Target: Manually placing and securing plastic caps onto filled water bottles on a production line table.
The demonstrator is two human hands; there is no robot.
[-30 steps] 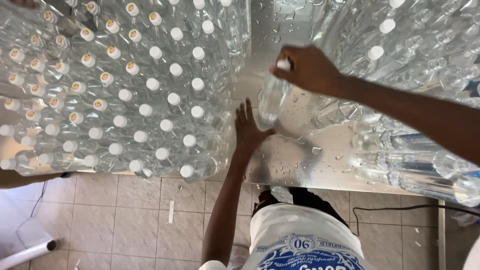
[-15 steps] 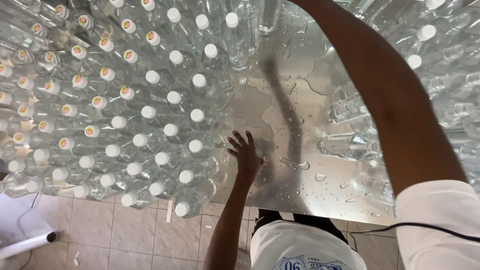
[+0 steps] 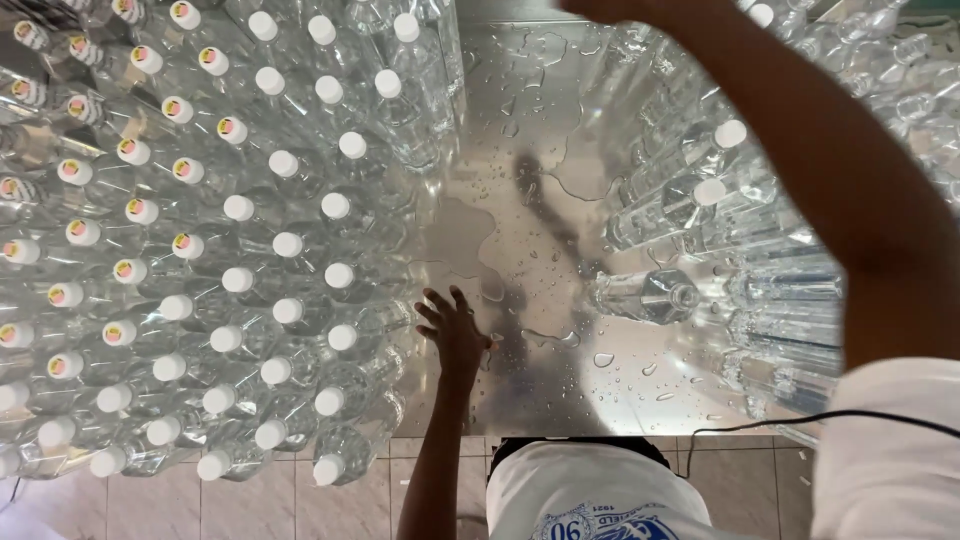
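Surface (image 3: 520, 120): a wet, shiny metal surface seen from above, with water drops and small puddles on its bare middle strip. Everything below is placed relative to this strip.

Capped bottles (image 3: 240, 250): a big block of clear plastic bottles stands upright to the left of the strip, packed cap to cap. Most caps are white; those farthest left carry a coloured sticker.

Lying bottles (image 3: 720, 200): a pile of clear bottles on their sides to the right of the strip, necks pointing toward it. Some have white caps.

Right arm (image 3: 830, 190): a bare forearm crosses over the pile from the top of the view to a white sleeve at lower right. The right hand is cut off by the top edge, so I cannot tell what its fingers are doing.

Left hand (image 3: 455, 335): rests palm down on the strip's near left part, just beside the upright block. Its fingers (image 3: 432, 310) are spread wide and flat and hold nothing; the nearest bottle may be touching them, but glare makes that unclear.

Open bottle (image 3: 645, 295): one uncapped bottle lies at the pile's edge, its mouth facing the strip, apart from the left hand.

Floor (image 3: 350, 490): pale tiles show below the surface's near edge.
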